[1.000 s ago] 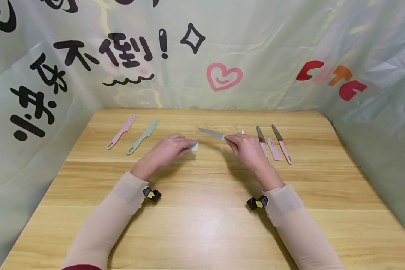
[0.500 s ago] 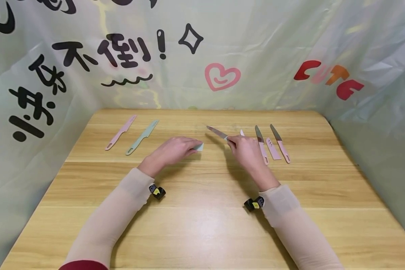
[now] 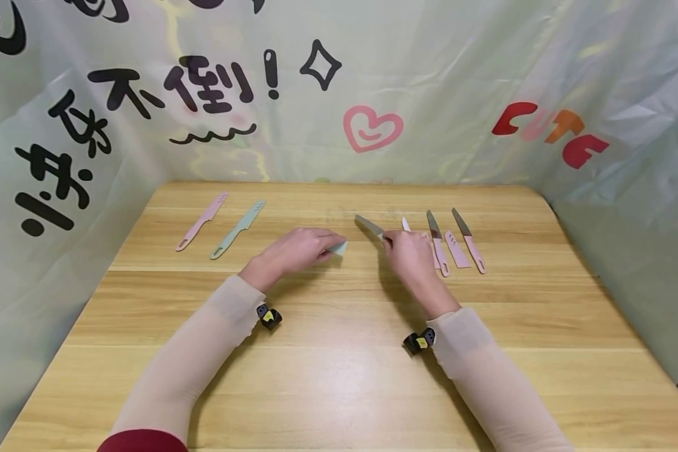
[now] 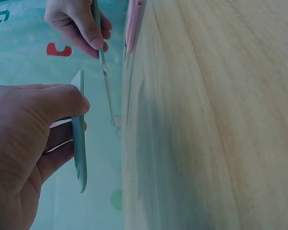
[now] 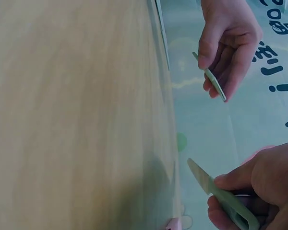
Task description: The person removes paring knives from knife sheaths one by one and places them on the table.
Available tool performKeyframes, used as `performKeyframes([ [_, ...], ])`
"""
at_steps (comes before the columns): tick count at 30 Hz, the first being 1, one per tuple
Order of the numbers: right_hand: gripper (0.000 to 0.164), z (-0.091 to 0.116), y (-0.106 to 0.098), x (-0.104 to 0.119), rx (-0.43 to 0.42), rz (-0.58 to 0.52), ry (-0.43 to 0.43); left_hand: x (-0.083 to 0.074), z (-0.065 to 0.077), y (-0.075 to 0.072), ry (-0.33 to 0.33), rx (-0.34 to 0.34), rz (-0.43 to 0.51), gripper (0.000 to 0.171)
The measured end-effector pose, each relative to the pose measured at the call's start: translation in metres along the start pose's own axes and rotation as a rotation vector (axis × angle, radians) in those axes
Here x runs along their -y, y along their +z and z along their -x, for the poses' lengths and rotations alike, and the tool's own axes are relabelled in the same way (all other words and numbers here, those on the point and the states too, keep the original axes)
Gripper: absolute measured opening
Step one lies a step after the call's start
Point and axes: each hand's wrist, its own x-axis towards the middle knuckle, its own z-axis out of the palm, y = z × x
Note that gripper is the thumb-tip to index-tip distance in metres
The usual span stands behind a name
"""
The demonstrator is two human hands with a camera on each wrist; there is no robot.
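My left hand [image 3: 296, 251] pinches a pale green blade sheath [image 4: 79, 143] between thumb and fingers above the table. In the head view only the end of this sheath [image 3: 339, 248] shows past the fingertips. To its right, my right hand [image 3: 411, 258] grips a small knife by its green handle [image 5: 233, 206]. The bare blade [image 3: 370, 225] points left and away from me, toward the back of the table. Blade and sheath are apart, a short gap between them. The right hand partly covers a pink sheath [image 3: 435, 254] lying behind it.
On the right lie two pink-handled knives [image 3: 437, 245] [image 3: 469, 242] with bare blades and a pink sheath [image 3: 457, 250] between them. At the left lie a pink sheathed knife [image 3: 202, 221] and a green sheathed knife [image 3: 238, 230]. A printed curtain [image 3: 429, 63] surrounds the wooden table [image 3: 339, 376].
My left hand has moved right with the sheath. The knife in my right hand has swung so its tip lies further right, and the hand has shifted slightly.
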Motion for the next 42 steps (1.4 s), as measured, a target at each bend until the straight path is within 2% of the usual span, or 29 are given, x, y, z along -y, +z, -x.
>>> performKeyframes([
  [8, 0.015, 0.0, 0.005, -0.004, -0.026, -0.008, 0.022, 0.001, -0.005, 0.003, 0.061, -0.006, 0.006, 0.03],
  [15, 0.014, 0.0, 0.009, -0.004, -0.028, -0.003, 0.053, -0.002, -0.015, 0.005, 0.071, 0.038, 0.008, 0.031],
  [21, 0.015, -0.003, 0.011, 0.0, 0.041, 0.003, 0.097, -0.002, -0.019, 0.007, 0.072, 0.045, -0.001, 0.031],
  [30, 0.013, -0.006, 0.013, 0.004, 0.138, 0.024, 0.138, 0.003, -0.013, 0.008, 0.058, 0.026, 0.003, 0.031],
  [34, 0.014, -0.005, 0.014, 0.005, 0.16, 0.066, 0.111, 0.004, -0.011, 0.007, 0.041, 0.035, 0.017, 0.031],
  [42, 0.016, -0.002, 0.016, 0.008, 0.142, 0.137, 0.055, 0.005, -0.012, 0.006, 0.016, 0.06, 0.02, 0.032],
])
